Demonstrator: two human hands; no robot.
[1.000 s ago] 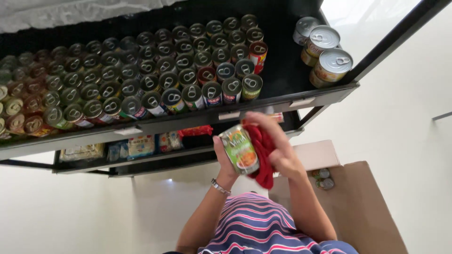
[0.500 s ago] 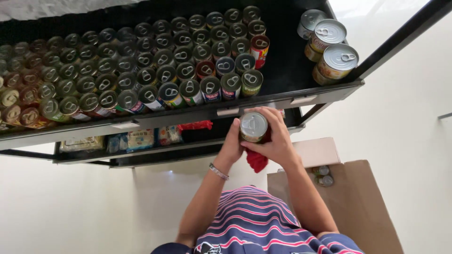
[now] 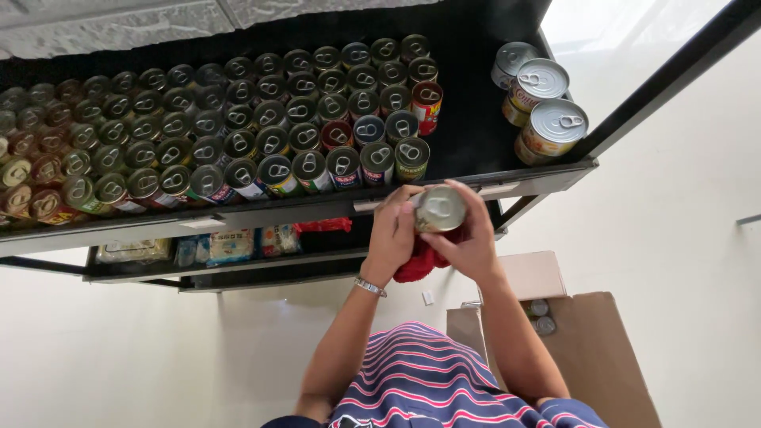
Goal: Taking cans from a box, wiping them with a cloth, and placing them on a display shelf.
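Observation:
I hold a small tin can (image 3: 440,208) upright just in front of the black shelf's front edge (image 3: 261,212), with its silver pull-tab lid facing me. My left hand (image 3: 392,234), a bracelet on its wrist, grips the can's left side. My right hand (image 3: 474,242) wraps around the right side and presses a red cloth (image 3: 414,263) against the can. The cloth hangs bunched below and between both hands. The can's label is hidden by my fingers.
Several rows of small cans (image 3: 238,127) fill the shelf's top level. Three larger cans (image 3: 539,99) stand apart at its right end. A lower shelf holds packets (image 3: 214,246). An open cardboard box (image 3: 583,341) with cans inside sits on the white floor at the right.
The can went from tilted with its label showing to upright, and it rose towards the shelf edge. The red cloth moved from beside the can to beneath it, and both hands closed around the can.

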